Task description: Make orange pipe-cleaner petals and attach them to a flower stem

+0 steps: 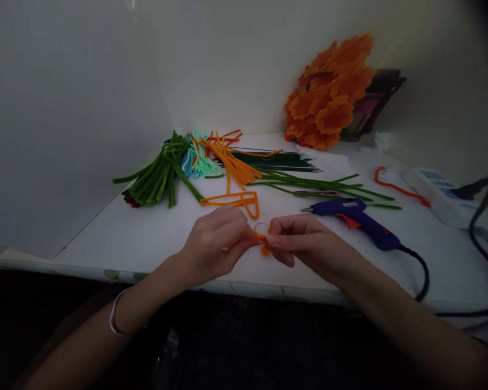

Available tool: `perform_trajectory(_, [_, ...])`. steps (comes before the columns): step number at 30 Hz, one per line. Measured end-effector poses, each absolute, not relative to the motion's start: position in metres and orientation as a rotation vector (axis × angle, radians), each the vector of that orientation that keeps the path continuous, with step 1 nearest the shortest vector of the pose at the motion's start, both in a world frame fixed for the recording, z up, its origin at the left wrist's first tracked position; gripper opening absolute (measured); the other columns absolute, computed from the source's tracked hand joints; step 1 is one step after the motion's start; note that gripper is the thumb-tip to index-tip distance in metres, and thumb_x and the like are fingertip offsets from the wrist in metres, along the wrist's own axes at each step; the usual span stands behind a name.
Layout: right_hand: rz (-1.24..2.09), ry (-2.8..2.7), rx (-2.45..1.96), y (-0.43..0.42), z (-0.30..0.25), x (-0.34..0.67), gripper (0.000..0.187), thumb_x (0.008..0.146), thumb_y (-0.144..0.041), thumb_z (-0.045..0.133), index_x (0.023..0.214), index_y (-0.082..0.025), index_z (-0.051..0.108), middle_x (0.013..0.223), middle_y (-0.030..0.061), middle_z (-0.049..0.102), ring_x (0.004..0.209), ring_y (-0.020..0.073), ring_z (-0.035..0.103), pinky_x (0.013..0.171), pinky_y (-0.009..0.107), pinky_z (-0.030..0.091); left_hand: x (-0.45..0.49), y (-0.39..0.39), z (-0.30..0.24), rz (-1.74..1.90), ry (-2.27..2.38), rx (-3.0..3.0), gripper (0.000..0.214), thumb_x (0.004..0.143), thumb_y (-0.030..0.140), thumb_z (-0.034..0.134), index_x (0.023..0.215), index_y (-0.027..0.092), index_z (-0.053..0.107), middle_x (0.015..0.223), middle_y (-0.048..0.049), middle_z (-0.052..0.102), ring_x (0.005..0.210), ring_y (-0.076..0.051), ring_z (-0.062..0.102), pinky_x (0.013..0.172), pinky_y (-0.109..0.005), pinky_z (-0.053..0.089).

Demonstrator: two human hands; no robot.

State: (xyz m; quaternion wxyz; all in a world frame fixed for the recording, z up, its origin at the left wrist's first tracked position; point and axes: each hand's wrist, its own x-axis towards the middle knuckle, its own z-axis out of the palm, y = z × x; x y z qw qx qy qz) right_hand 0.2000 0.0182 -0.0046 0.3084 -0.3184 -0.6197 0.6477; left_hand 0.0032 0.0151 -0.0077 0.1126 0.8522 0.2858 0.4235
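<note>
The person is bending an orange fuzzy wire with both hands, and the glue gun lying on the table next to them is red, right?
Not quite. The glue gun is blue, with only its trigger orange-red; the head view shows it. The rest holds: the left hand and right hand both pinch an orange fuzzy wire, and the glue gun lies on the table beside them.

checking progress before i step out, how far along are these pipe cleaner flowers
Done: a bunch of finished orange flowers stands against the wall. In hand: the left hand and right hand pinch one orange pipe cleaner, bending it. Left: loose orange strips and green stems lie unused.
</note>
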Motion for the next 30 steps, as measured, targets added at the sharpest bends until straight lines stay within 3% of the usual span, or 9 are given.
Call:
perform_trajectory(3, [1.819, -1.559, -0.764, 0.02, -0.011, 0.196, 0.03, 0.079, -0.039, 0.06, 0.061, -0.019, 0.048, 0.046, -0.0077, 0.038, 0.041, 0.0078, 0.035, 0.043, 0.023, 0.032, 0.001, 0.018, -0.009, 1.289, 0.836, 2.58, 0.017, 0.082, 0.022, 0.062, 0.066, 0.02, 0.058, 0.067, -0.0001, 0.059, 0.062, -0.013, 0.048, 0.06, -0.027, 0.036])
perform_trajectory(5, [1.368, -1.779, -0.837, 0.019, -0.012, 0.197, 0.024, 0.084, -0.034, 0.057, 0.067, -0.018, 0.053, 0.052, -0.0037, 0.048, 0.047, 0.0099, 0.044, 0.048, 0.024, 0.037, 0.004, 0.017, -0.007, 1.203, 0.949, 2.262, 0.022, 0.084, 0.027, 0.06, 0.065, 0.018, 0.055, 0.062, 0.0011, 0.054, 0.058, -0.011, 0.045, 0.056, -0.025, 0.036])
perform_trajectory(9, [0.007, -2.199, -0.698, 0.019, -0.012, 0.205, 0.005, 0.086, -0.018, 0.057, 0.083, -0.018, 0.061, 0.071, 0.0035, 0.063, 0.066, 0.0156, 0.055, 0.064, 0.029, 0.043, 0.011, 0.014, -0.003, 0.937, 0.961, 1.675, 0.029, 0.085, 0.033, 0.057, 0.063, 0.016, 0.05, 0.058, 0.0036, 0.049, 0.054, -0.008, 0.043, 0.053, -0.021, 0.035])
perform_trajectory(11, [-0.339, -2.27, -0.57, 0.021, -0.014, 0.207, 0.006, 0.086, -0.014, 0.056, 0.085, -0.016, 0.06, 0.07, 0.0049, 0.064, 0.069, 0.0174, 0.056, 0.066, 0.031, 0.044, 0.012, 0.014, -0.003, 0.924, 0.954, 1.606, 0.029, 0.084, 0.033, 0.058, 0.062, 0.015, 0.051, 0.058, 0.0038, 0.049, 0.055, -0.008, 0.043, 0.055, -0.021, 0.035])
perform_trajectory(13, [-0.439, -2.3, -0.56, 0.022, -0.015, 0.207, 0.008, 0.086, -0.012, 0.053, 0.083, -0.015, 0.059, 0.068, 0.0054, 0.063, 0.067, 0.0177, 0.055, 0.064, 0.031, 0.043, 0.012, 0.014, -0.004, 0.925, 0.965, 1.6, 0.029, 0.083, 0.034, 0.059, 0.063, 0.015, 0.051, 0.059, 0.0037, 0.049, 0.055, -0.008, 0.042, 0.054, -0.021, 0.035])
perform_trajectory(16, [-0.271, -2.297, -0.634, 0.019, -0.014, 0.204, 0.015, 0.088, -0.013, 0.049, 0.076, -0.016, 0.057, 0.064, 0.0037, 0.059, 0.061, 0.015, 0.052, 0.058, 0.027, 0.041, 0.01, 0.015, -0.002, 0.895, 0.968, 1.7, 0.027, 0.082, 0.035, 0.06, 0.065, 0.015, 0.053, 0.06, 0.0035, 0.049, 0.054, -0.008, 0.04, 0.05, -0.021, 0.032])
perform_trajectory(22, [0.585, -2.176, -0.9, 0.013, -0.007, 0.199, 0.022, 0.089, -0.019, 0.047, 0.07, -0.017, 0.057, 0.059, -0.0025, 0.054, 0.054, 0.0087, 0.046, 0.051, 0.021, 0.035, 0.007, 0.014, 0.0, 1.056, 0.92, 2.127, 0.021, 0.083, 0.024, 0.062, 0.066, 0.014, 0.055, 0.061, 0.0032, 0.05, 0.056, -0.008, 0.04, 0.052, -0.02, 0.033])
perform_trajectory(27, [1.274, -1.829, -0.917, 0.014, -0.007, 0.194, 0.027, 0.086, -0.025, 0.045, 0.061, -0.018, 0.051, 0.049, -0.0059, 0.039, 0.045, 0.008, 0.034, 0.044, 0.021, 0.029, 0.01, 0.012, -0.004, 1.304, 0.821, 2.337, 0.02, 0.082, 0.019, 0.064, 0.065, 0.014, 0.054, 0.063, 0.0021, 0.053, 0.06, -0.008, 0.045, 0.059, -0.021, 0.038])
perform_trajectory(30, [1.196, -1.839, -0.918, 0.015, -0.004, 0.198, 0.026, 0.088, -0.027, 0.046, 0.064, -0.018, 0.052, 0.053, -0.0046, 0.044, 0.048, 0.0086, 0.04, 0.047, 0.021, 0.033, 0.007, 0.014, -0.002, 1.209, 0.917, 2.203, 0.022, 0.088, 0.025, 0.056, 0.068, 0.015, 0.057, 0.063, 0.002, 0.055, 0.058, -0.008, 0.046, 0.056, -0.02, 0.039])
